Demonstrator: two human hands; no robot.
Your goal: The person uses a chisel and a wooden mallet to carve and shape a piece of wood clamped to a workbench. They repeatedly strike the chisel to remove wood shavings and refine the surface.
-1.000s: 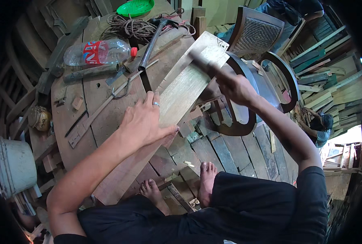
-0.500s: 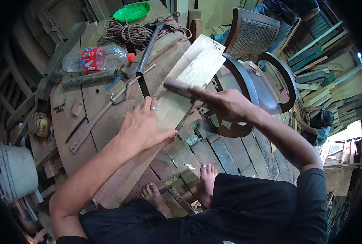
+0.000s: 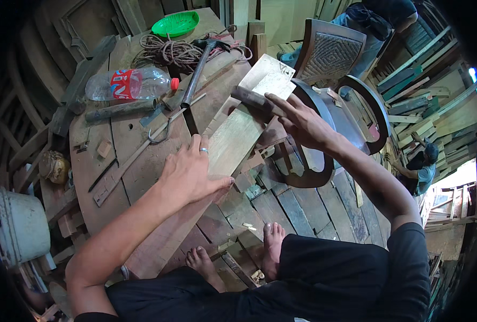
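A long pale wooden board (image 3: 237, 140) lies slantwise over the bench, its far end pointing up and to the right. My left hand (image 3: 187, 174) bears a ring and holds the board down, fingers along its left side and thumb stretched across to its near edge. In my right hand (image 3: 305, 121) is a dark brown sanding block (image 3: 257, 101), pressed against the upper part of the board. The fingers lie along the block's right end, and its underside is hidden.
On the wooden bench (image 3: 96, 145) lie a plastic bottle (image 3: 134, 84), a hammer (image 3: 198, 75), coiled rope (image 3: 168, 53), a green basket (image 3: 175, 24) and a metal tube (image 3: 120, 110). A woven-back armchair (image 3: 332, 53) stands right. Two other people are at the right. A white bucket (image 3: 23, 225) is left.
My right hand has slid the sanding block along the board, away from me and slightly right. My left hand stays in place on the board. The view has shifted slightly.
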